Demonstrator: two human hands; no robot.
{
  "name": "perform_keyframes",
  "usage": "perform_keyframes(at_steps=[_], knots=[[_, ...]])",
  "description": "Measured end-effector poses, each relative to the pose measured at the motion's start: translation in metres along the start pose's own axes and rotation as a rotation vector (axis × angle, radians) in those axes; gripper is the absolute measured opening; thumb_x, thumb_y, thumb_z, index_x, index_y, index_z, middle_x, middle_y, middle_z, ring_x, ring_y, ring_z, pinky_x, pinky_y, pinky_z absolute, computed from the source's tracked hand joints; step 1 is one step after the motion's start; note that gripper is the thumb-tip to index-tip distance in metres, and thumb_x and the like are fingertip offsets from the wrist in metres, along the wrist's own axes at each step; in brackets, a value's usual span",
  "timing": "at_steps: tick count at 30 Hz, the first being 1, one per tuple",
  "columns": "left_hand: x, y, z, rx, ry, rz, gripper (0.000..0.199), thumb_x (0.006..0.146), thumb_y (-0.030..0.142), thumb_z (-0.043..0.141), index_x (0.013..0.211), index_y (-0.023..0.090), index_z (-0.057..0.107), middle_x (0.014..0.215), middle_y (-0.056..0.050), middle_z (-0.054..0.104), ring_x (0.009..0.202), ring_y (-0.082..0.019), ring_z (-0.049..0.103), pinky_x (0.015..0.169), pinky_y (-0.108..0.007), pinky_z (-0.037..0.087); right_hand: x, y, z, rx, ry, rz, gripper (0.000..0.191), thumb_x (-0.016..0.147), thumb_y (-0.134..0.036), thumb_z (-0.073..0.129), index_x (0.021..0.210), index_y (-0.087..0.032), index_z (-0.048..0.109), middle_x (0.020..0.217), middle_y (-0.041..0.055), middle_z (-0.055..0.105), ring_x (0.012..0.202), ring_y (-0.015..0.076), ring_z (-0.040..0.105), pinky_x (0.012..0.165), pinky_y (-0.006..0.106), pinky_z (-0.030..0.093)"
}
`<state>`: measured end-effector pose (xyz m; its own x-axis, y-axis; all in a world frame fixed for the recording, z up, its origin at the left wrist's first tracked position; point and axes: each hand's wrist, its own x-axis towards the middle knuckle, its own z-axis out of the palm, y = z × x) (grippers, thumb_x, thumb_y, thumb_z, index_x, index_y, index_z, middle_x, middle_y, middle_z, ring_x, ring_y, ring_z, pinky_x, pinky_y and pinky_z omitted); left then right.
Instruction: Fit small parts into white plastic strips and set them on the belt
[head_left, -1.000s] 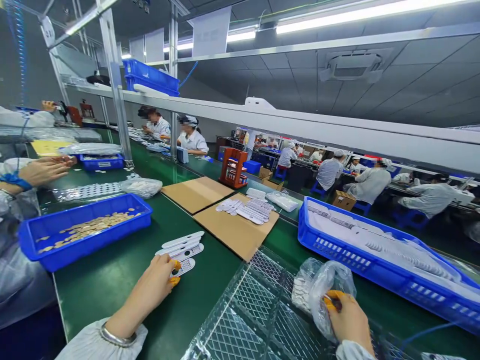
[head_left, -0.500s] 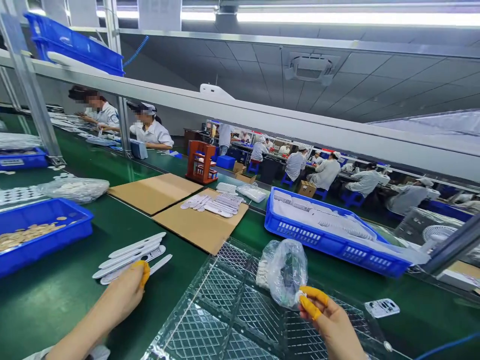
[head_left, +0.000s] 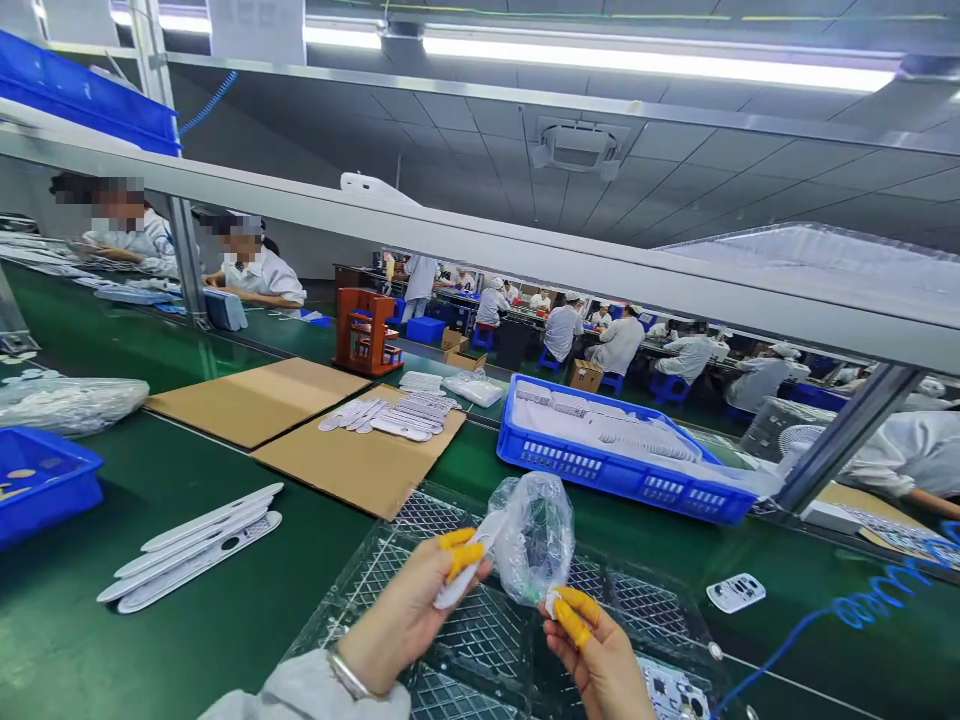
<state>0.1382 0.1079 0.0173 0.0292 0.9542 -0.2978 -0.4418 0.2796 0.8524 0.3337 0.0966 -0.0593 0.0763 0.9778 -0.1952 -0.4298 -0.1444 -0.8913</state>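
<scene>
A white plastic strip is being pinched in the left hand; the right hand is gripping a clear plastic bag by its neck, holding it off the mesh tray.

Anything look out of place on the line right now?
One thing stands out: a white plastic piece with holes lies alone on the green conveyor belt, at the right. It looks stray because the other white pieces are grouped on a cardboard sheet.

A blue plastic crate sits right of two cardboard sheets on the green table.
</scene>
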Motion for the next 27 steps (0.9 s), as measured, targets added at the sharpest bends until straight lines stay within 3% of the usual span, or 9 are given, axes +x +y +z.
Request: perform_keyframes(at_steps=[4, 8, 10, 13, 18, 23, 27], knots=[[0.005, -0.043, 0.019, 0.031, -0.173, -0.045, 0.025, 0.070, 0.018, 0.061, 0.090, 0.015, 0.047, 0.075, -0.001, 0.058, 0.063, -0.011, 0.059, 0.066, -0.027, 0.052, 0.008, 0.005, -0.007, -0.011, 0.039, -0.013, 0.038, 0.045, -0.037, 0.084, 0.073, -0.017, 0.068, 0.069, 0.0030, 0.068, 0.061, 0.0130, 0.060, 0.057, 0.023, 0.049], [0.003, -0.069, 0.010, 0.273, -0.268, 0.072, 0.025, 0.074, 0.013, 0.047, 0.099, 0.018, 0.044, 0.086, -0.001, 0.055, 0.056, -0.007, 0.053, 0.048, -0.021, 0.042, 0.009, 0.011, -0.001, -0.055, 0.071, -0.111, 0.041, 0.048, -0.038, 0.083, 0.080, -0.018, 0.068, 0.070, 0.0023, 0.068, 0.057, 0.0126, 0.058, 0.052, 0.022, 0.048], [0.001, -0.073, 0.006, 0.355, -0.300, 0.074, 0.031, 0.078, 0.016, 0.043, 0.108, 0.020, 0.042, 0.077, 0.001, 0.055, 0.051, -0.006, 0.048, 0.046, -0.019, 0.037, 0.005, 0.012, 0.006, -0.080, 0.078, -0.159, 0.041, 0.049, -0.041, 0.081, 0.080, -0.018, 0.068, 0.069, 0.0041, 0.069, 0.057, 0.0165, 0.060, 0.052, 0.027, 0.050], [-0.006, -0.071, 0.007, 0.382, -0.339, -0.031, 0.042, 0.082, 0.025, 0.040, 0.123, 0.019, 0.033, 0.063, 0.003, 0.053, 0.047, -0.006, 0.045, 0.047, -0.019, 0.034, -0.003, 0.012, 0.015, -0.124, 0.126, -0.203, 0.039, 0.047, -0.046, 0.080, 0.072, -0.018, 0.067, 0.062, 0.0054, 0.067, 0.054, 0.0204, 0.060, 0.051, 0.032, 0.050], [-0.016, -0.058, 0.012, 0.259, -0.448, -0.184, 0.052, 0.078, 0.034, 0.050, 0.127, 0.024, 0.036, 0.075, -0.001, 0.058, 0.057, -0.008, 0.050, 0.056, -0.021, 0.039, -0.016, 0.011, 0.025, -0.253, 0.282, -0.341, 0.035, 0.046, -0.047, 0.079, 0.067, -0.021, 0.067, 0.070, 0.0058, 0.066, 0.062, 0.0224, 0.060, 0.052, 0.031, 0.050], [-0.023, -0.047, 0.015, 0.120, -0.477, -0.202, 0.051, 0.075, 0.030, 0.056, 0.124, 0.027, 0.041, 0.101, -0.003, 0.058, 0.065, -0.007, 0.050, 0.069, -0.023, 0.043, -0.020, 0.013, 0.025, -0.490, 0.320, -0.501, 0.020, 0.055, -0.037, 0.073, 0.067, -0.022, 0.068, 0.071, 0.0042, 0.062, 0.062, 0.0192, 0.054, 0.056, 0.030, 0.047], [-0.028, -0.042, 0.021, 0.081, -0.444, -0.177, 0.046, 0.072, 0.027, 0.060, 0.117, 0.027, 0.049, 0.096, -0.002, 0.060, 0.073, -0.010, 0.053, 0.071, -0.020, 0.043, -0.020, 0.021, 0.024, -0.612, 0.379, -0.536, 0.016, 0.057, -0.033, 0.070, 0.068, -0.022, 0.066, 0.067, 0.0026, 0.059, 0.056, 0.0168, 0.050, 0.052, 0.028, 0.044]])
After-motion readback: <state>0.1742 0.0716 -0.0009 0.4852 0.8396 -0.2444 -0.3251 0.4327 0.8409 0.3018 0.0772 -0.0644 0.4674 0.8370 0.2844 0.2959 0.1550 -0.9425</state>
